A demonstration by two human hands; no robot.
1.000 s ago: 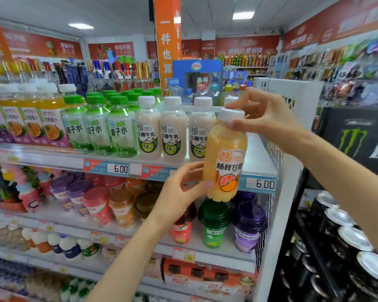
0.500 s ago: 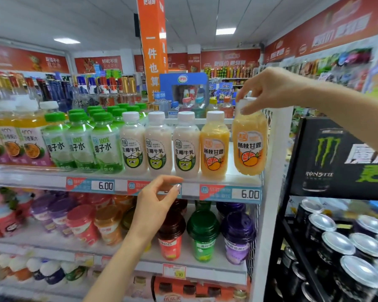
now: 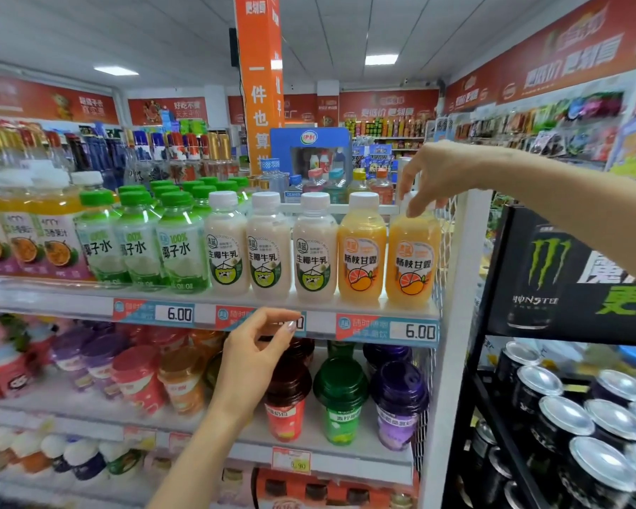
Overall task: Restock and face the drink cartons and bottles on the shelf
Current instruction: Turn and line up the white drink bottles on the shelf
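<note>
We look at an orange drink bottle of smooth, cloudy plastic, its printed wrap glossy. The cream milk bottles of the same cloudy plastic carry matt white plastic caps. The green-capped bottles of clear plastic shine with bright highlights. The white shelf frame of painted metal looks satin-smooth; its price strip of glossy clear plastic covers paper tags. The black drink cans have bright, bare-metal lids.
</note>
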